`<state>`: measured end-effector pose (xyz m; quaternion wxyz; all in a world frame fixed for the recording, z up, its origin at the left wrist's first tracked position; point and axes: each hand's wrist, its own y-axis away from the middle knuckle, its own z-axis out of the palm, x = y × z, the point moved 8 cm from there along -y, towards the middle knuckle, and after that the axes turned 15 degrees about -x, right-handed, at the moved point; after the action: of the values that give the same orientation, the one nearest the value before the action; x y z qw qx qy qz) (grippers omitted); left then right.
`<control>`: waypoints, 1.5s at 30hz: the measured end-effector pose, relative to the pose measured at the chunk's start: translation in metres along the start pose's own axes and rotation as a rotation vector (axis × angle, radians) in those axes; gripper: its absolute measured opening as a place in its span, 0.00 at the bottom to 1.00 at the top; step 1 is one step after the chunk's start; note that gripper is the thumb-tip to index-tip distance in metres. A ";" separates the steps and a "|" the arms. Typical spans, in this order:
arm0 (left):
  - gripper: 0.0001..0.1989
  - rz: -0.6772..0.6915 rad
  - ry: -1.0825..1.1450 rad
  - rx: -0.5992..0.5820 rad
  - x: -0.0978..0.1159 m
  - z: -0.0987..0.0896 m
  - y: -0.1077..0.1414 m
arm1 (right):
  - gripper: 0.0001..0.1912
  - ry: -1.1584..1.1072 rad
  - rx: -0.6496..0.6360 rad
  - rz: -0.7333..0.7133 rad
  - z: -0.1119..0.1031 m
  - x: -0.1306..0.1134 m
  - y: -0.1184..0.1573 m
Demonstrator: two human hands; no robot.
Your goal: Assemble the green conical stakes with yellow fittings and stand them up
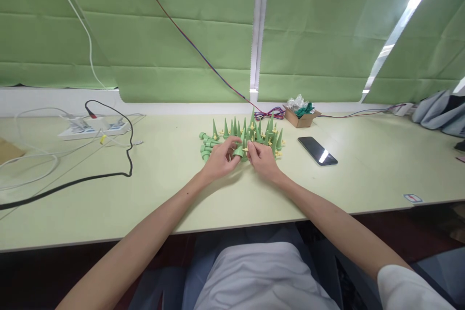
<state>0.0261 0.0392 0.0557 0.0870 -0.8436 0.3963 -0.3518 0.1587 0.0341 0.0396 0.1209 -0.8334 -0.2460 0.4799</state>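
Observation:
Many green cone-shaped pieces (225,128) stand in a cluster at the middle of the table, several with small yellow parts on them. More green pieces (209,143) lie on their sides at the cluster's left. My left hand (222,157) is closed on a green cone piece (238,152), its wide ring end toward me. Beside it, my right hand (263,159) pinches a small yellow piece (245,149) between thumb and forefinger, close to the green piece.
A black phone (317,150) lies right of the cluster. Behind it is a small cardboard box (300,118) with plastic and green material, beside coiled wires (271,114). A power strip (95,129) and cables (131,155) lie at the left on the table (163,213).

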 end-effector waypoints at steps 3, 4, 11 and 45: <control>0.18 0.011 -0.025 -0.003 0.001 0.001 0.000 | 0.28 0.005 0.011 0.023 -0.001 0.003 0.000; 0.18 0.015 -0.032 -0.003 0.001 0.001 -0.001 | 0.28 0.001 0.015 0.031 -0.001 0.003 0.000; 0.23 -0.016 -0.016 0.047 -0.005 -0.001 -0.002 | 0.27 -0.077 0.033 0.028 -0.001 0.004 0.000; 0.10 0.131 -0.039 0.090 0.005 -0.005 -0.003 | 0.24 -0.096 0.141 -0.044 -0.010 0.006 0.002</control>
<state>0.0265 0.0380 0.0634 0.1551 -0.8178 0.4327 -0.3463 0.1701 0.0354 0.0394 0.1780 -0.7932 -0.2354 0.5326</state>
